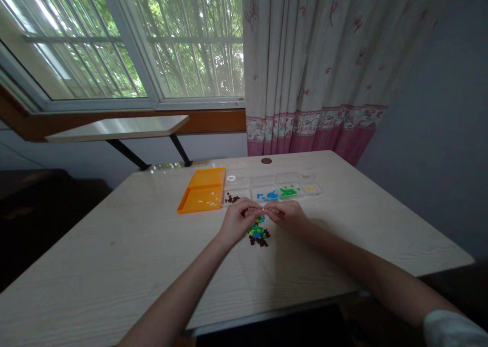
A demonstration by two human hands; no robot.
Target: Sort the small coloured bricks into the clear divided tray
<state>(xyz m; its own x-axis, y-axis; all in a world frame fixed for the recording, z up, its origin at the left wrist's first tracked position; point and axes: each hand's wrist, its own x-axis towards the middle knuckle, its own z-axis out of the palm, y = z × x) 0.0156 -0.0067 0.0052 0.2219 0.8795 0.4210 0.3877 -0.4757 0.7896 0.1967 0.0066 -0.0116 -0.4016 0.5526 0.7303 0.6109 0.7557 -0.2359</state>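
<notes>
While my left hand (239,219) and right hand (286,216) meet, fingertips pinched around a tiny pale piece (263,209) above the table (152,265), it looks light, stiff and easily dropped, best held by its edges. My hands partly hide coloured pieces (257,233) below; a clear tray (263,181) and orange case (208,178) sit beyond.

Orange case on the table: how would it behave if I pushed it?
The orange case looks thin-walled, so it is probably stiff yet light. Low and broad, it seems unlikely to tip or roll. The loose white pieces inside would likely slide about.
</notes>
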